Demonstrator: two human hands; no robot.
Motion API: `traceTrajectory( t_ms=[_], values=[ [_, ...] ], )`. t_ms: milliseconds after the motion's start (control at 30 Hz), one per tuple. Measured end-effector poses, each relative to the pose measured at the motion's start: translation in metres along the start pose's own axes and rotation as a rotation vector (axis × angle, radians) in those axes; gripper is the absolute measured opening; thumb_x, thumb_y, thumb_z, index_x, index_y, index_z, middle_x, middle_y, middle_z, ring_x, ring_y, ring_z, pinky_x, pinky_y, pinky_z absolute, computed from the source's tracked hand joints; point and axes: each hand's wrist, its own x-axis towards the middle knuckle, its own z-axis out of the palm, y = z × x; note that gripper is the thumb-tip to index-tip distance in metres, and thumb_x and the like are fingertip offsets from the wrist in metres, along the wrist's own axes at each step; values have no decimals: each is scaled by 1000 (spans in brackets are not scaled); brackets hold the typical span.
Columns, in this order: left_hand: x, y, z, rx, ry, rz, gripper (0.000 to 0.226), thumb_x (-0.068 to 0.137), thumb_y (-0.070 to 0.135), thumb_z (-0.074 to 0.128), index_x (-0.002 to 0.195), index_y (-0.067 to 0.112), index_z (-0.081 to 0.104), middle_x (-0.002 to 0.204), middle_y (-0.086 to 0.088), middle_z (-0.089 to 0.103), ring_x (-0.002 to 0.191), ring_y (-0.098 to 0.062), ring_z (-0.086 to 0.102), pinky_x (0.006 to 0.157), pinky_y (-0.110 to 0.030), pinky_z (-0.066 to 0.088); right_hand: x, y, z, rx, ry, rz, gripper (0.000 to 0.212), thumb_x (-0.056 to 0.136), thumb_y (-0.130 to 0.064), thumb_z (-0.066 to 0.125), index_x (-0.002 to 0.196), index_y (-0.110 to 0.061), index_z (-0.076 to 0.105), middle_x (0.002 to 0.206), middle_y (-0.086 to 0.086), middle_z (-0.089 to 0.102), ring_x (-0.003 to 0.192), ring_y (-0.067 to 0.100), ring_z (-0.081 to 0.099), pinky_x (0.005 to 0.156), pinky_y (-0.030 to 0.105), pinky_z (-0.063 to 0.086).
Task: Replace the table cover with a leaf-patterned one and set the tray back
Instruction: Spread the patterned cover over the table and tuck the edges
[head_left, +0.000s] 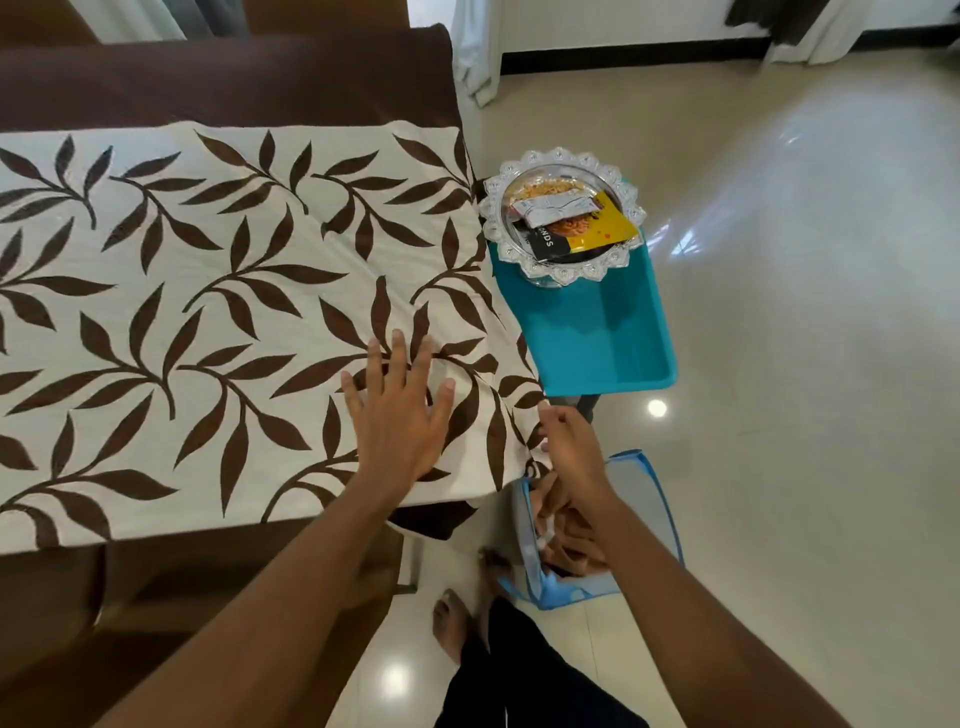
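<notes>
Forearms (291, 597) enter from the lower edge. Left hand (400, 415) lies flat, fingers straight and spread, on the leaf-patterned cover (208, 312) near its right end. Right hand (571, 452) meets the cover's hanging right edge at the near corner, fingers curled; whether they pinch the cloth cannot be told. Cover's long axis runs left to right, over a brown cloth (234, 83). Clear scalloped tray (493, 218), holding snack packets (587, 228), sits on a teal stand (597, 338) just beside the cover's right end.

Blue bag (645, 512) on glossy floor (805, 389); white curtain (475, 62) beyond
</notes>
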Motion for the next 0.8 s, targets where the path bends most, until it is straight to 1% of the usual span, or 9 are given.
traceTrajectory(
  t_ms=[133,200,300,400,467,533,600,667,800],
  values=[
    [-3,-16,14,105,-56,48,70,97,66,6,159,35,-1,168,-3,-7,154,-30,-8,119,-64,-3,2,-41,17,296,-220,141,27,104,-43,48,113,-20,60,103,1,66,94,16,64,72,28,49],
    [-3,-9,14,106,-81,23,69,97,66,6,158,36,-8,167,-1,-13,153,-31,-13,117,-63,-7,4,-47,21,181,-265,96,22,105,-36,49,103,-20,63,98,2,66,89,15,64,69,25,48],
    [1,-1,8,114,-143,56,71,97,67,11,157,35,-9,167,0,-14,153,-30,-15,116,-64,-8,8,-51,28,37,-163,-18,23,105,-28,50,99,-14,68,94,6,67,86,16,62,66,21,47],
    [8,2,-5,-61,-169,132,65,101,60,21,159,32,12,168,4,4,154,-22,-4,119,-60,-5,9,-66,34,78,18,-145,17,102,-31,54,102,-20,67,95,-5,67,90,10,63,78,25,52],
    [13,-3,-15,-303,-84,162,58,102,52,33,153,27,33,162,2,30,153,-19,16,122,-57,13,8,-88,35,52,109,-274,11,101,-31,57,105,-25,64,96,-12,63,90,3,59,78,21,48],
    [21,-16,-22,-358,15,172,54,101,50,39,148,22,45,155,-2,43,149,-20,26,121,-50,23,8,-115,39,-31,147,-470,10,100,-27,58,108,-25,65,102,-10,62,91,4,58,76,16,44],
    [35,-35,-26,-258,62,114,56,102,50,39,149,20,42,158,-4,38,151,-23,23,122,-49,21,17,-145,52,-124,132,-684,19,100,-26,59,116,-21,66,111,-5,63,101,8,58,86,20,46],
    [50,-49,-29,-156,42,37,62,102,52,36,155,20,32,164,-5,24,153,-24,12,123,-51,12,37,-169,66,-272,45,-815,31,102,-29,55,129,-16,63,128,2,62,119,16,56,103,32,46],
    [88,-79,-30,-98,-10,-56,69,101,55,32,158,18,21,167,-7,10,154,-26,0,123,-54,4,103,-214,96,-723,-151,-894,54,107,-43,39,153,-15,40,161,14,34,151,30,25,124,44,19]
  ],
)
